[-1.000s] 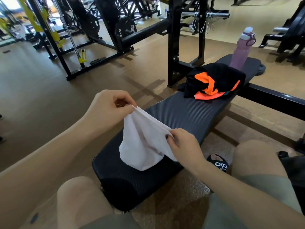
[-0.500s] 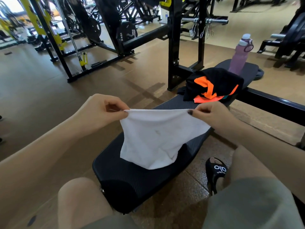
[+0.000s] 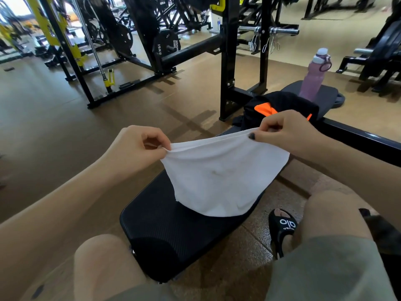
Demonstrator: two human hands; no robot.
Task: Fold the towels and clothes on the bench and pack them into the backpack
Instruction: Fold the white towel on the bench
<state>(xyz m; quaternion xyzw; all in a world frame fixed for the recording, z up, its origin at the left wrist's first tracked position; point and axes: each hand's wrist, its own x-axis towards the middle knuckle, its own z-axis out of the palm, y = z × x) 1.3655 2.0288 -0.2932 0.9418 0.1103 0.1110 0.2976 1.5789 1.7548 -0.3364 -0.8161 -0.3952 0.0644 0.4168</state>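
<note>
**Holding white towel stretched over bench**

Pinching w/ both hands: left hand has thumb + curled fingers nipped on the towel's top-left corner; right hand does the same at the top-right corner, dark-painted thumbnail showing at the hem. White towel hangs between them, top edge pulled fairly taut w/ a slight sag, lower part drooping to a rounded bottom edge; can't tell if that edge touches the pad. It hangs above the mid part of the black bench, which runs from between the person's knees away toward upper right.

Farther along the bench, behind the right hand: heap of black + orange clothes, unfolded. Just beyond it, at the far end of the pad, a purple water bottle stands upright, lid on.

Right of the bench, on the brown floor, a foot in a black sandal w/ white lettering. Dark object at far right edge, near the right knee — too cut off to ID. Black + yellow gym racks in the bkgd.
</note>
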